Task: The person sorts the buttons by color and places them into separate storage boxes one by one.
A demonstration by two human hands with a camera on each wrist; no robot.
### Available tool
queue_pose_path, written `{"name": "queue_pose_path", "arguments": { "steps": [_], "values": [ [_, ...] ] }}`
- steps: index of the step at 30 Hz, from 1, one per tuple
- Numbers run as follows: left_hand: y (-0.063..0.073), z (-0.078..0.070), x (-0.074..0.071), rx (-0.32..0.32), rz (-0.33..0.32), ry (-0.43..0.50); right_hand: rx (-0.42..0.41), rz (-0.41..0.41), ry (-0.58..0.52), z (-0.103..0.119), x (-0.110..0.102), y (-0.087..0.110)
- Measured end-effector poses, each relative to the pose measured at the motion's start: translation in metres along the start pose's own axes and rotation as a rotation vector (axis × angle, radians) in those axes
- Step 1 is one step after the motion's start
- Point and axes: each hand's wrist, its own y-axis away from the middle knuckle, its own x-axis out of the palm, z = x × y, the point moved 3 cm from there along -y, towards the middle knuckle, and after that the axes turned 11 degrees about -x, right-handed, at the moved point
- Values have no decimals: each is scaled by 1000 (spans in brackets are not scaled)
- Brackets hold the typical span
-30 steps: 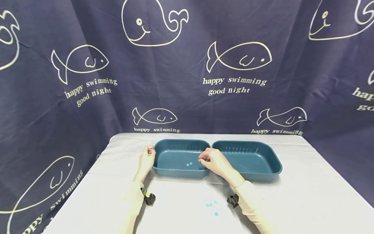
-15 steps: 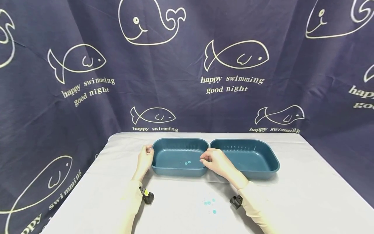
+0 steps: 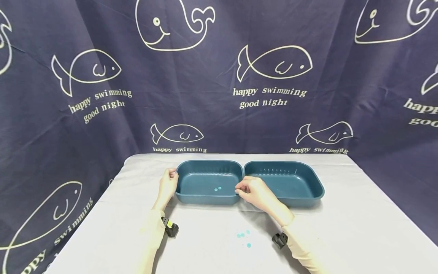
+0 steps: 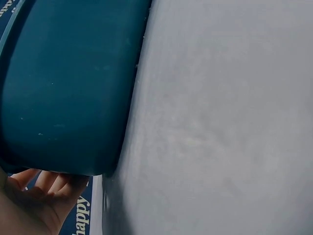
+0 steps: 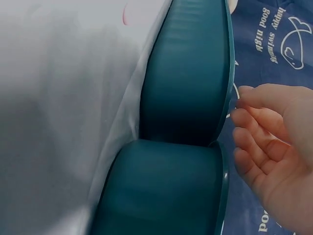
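Note:
In the head view my left hand (image 3: 168, 185) rests against the left end of the left teal bin (image 3: 205, 199). The left wrist view shows the fingers (image 4: 61, 183) along that bin's end wall. My right hand (image 3: 254, 192) is over the near corner where the two bins meet, fingertips above the left bin's right side. Its thumb and index fingertip come together in the right wrist view, the other fingers (image 5: 244, 139) curled; I cannot tell whether something tiny is between them. Two small light-blue discs, each with a paler centre, lie on the left bin's floor, one disc (image 3: 216, 189) nearer.
The right teal bin (image 3: 306, 199) stands end to end with the left one. Several small light-blue discs (image 3: 249, 245) lie on the white cloth (image 3: 205, 243) in front, between the forearms. A dark blue curtain (image 3: 212, 91) with white fish drawings hangs behind the table.
The whole head view has shifted slightly to the left and up. Relative to the bins, my right hand has moved only slightly; my left hand keeps its place at the bin's end.

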Motion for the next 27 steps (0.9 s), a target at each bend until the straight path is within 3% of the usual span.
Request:
{"name": "queue_pose_path", "arguments": {
  "steps": [17,27],
  "values": [
    [-1,0,-1,-5,23,-10,-41,-28,-5,5,-3,17],
    [-1,1,1,-19,29,-3,-14,6,-26,8,-6,27]
  ]
}}
